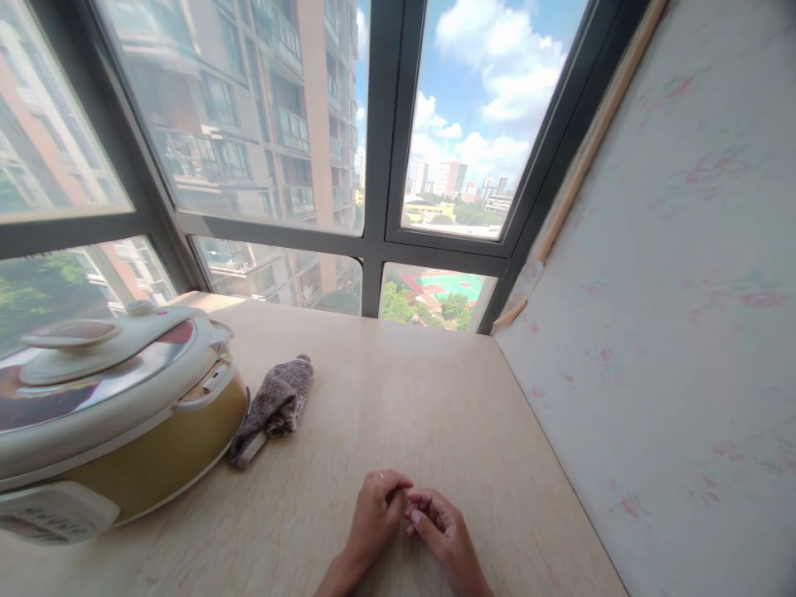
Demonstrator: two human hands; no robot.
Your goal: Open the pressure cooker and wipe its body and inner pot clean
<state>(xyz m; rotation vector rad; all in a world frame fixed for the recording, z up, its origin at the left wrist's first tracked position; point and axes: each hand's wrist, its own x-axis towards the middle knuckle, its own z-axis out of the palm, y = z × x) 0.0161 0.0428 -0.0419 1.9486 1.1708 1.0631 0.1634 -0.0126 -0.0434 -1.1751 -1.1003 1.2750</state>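
My left hand [378, 512] rests low in the middle of the view, its back turned up and a thin ring on one finger. Its fingers are curled in, and I see nothing in them. Close on its right, my right hand [439, 524] is loosely closed, with the thumb near the bent fingers. No object shows in its hollow. The fingertips of both hands meet or nearly meet just above the wooden tabletop [398, 398]. Nearest to the hands, up and to the left, lies a crumpled brown-grey knitted cloth [283, 398] with a pale strip at its lower end.
A large oval electric cooker [155, 448], with a gold-coloured body and a white-rimmed lid, fills the left side. Dark window frames [373, 249] stand along the back edge. A wall with faded floral paper [652, 332] borders the right side.
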